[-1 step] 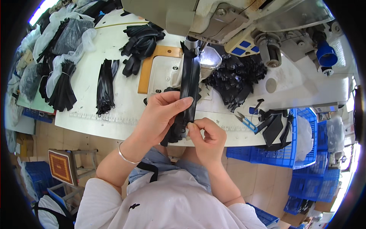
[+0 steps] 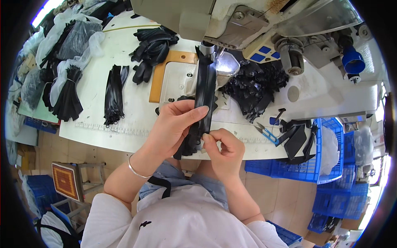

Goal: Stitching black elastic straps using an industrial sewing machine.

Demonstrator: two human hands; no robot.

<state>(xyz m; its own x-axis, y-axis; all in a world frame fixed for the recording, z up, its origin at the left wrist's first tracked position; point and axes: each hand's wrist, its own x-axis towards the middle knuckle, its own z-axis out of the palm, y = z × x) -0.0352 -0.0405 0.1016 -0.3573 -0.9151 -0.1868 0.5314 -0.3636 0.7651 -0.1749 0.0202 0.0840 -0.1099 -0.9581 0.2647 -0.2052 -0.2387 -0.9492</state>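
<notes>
A long, shiny black strip of material [image 2: 204,84] runs from under the sewing machine's presser area toward me. My left hand [image 2: 171,126] is closed on it from the left, thumb flat on top and fingers underneath. Lower down, my right hand [image 2: 226,151] pinches the strip's right edge near its close end between thumb and forefinger. More dark, ruffled material hangs beneath the strip at the table's front edge, partly hidden by my hands. Above stands the sewing machine [image 2: 173,18], its lamp lighting the strip's far end.
Left of the machine lie a black zipper bundle [image 2: 114,95] and a heap of black strips [image 2: 153,45]. Black pieces [image 2: 256,87] are piled to the right. Blue-handled thread snips [image 2: 269,134] rest near a blue basket [image 2: 331,153]. A wooden-topped stool [image 2: 66,180] stands lower left.
</notes>
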